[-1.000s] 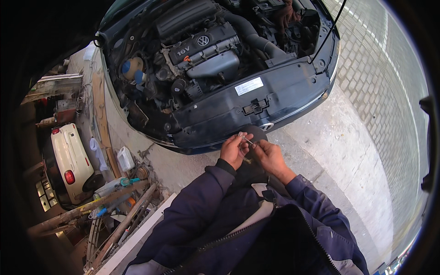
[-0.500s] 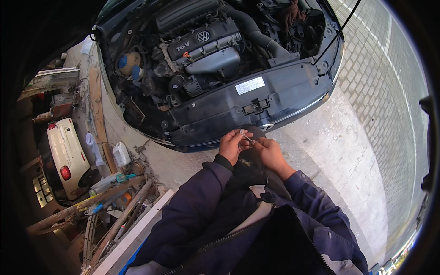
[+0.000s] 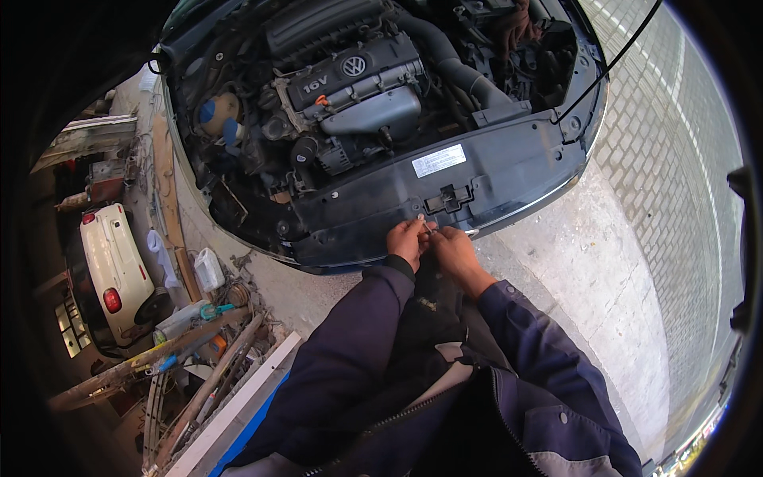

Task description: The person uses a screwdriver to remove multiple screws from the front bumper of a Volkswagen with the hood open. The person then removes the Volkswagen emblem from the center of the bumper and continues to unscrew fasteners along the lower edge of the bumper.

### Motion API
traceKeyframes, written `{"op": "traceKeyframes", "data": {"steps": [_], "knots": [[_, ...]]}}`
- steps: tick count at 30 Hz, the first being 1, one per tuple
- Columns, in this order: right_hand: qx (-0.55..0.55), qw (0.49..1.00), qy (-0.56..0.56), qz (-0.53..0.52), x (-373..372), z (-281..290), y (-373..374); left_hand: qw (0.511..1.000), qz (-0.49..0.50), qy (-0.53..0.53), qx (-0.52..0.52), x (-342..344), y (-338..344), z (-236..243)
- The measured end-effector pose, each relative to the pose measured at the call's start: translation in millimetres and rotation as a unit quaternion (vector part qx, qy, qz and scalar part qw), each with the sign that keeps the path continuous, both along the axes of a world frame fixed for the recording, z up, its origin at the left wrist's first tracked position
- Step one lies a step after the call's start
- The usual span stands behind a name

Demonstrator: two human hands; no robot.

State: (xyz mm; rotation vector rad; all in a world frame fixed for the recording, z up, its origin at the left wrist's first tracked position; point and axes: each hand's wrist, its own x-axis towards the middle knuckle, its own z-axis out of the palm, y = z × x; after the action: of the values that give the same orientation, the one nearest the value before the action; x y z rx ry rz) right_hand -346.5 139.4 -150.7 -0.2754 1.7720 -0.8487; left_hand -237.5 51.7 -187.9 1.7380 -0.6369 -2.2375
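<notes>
Both hands meet at the front edge of a dark car's open engine bay, over its black front panel [image 3: 358, 213]. My left hand [image 3: 405, 242] is closed, pinching a small, slim metal piece [image 3: 428, 228] between thumb and fingers. From the other side, my right hand [image 3: 456, 256] also has its fingertips closed on this piece. Most of it is hidden by the fingers, so its exact kind cannot be made out. Just beyond the hands lies the latch opening [image 3: 449, 199] in the panel. Farther back sits the engine with its black cover [image 3: 350, 73].
A thin prop rod [image 3: 608, 67] rises from the bay's right side. At left, wooden poles [image 3: 143, 362] and scrap lie near a white plastic jug [image 3: 209, 269]. A cream car [image 3: 118, 274] stands behind them. Paving bricks [image 3: 636, 159] cover the ground at right.
Both hands have moved slightly forward, closer to the latch opening, with the metal piece still between them. My right hand has come nearer to my left.
</notes>
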Motion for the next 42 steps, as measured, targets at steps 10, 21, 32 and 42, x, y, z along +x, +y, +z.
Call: {"op": "traceKeyframes", "data": {"steps": [10,21,32,42], "knots": [[0.056,0.994,0.070,0.059,4.5,-28.3,-36.7,1.000,0.019,0.005,0.003,3.9,-17.5,-31.3],[0.055,0.992,0.093,0.066,6.2,-32.6,-42.8,1.000,0.009,-0.013,0.012,3.2,-22.8,-45.1],[0.049,0.987,0.116,0.096,3.8,-31.4,-55.0,0.999,-0.008,-0.031,0.020,5.5,-26.9,-41.1],[0.015,0.869,-0.383,-0.312,17.1,-48.3,-58.7,0.994,-0.009,-0.025,0.102,0.6,-34.8,-15.7]]}}
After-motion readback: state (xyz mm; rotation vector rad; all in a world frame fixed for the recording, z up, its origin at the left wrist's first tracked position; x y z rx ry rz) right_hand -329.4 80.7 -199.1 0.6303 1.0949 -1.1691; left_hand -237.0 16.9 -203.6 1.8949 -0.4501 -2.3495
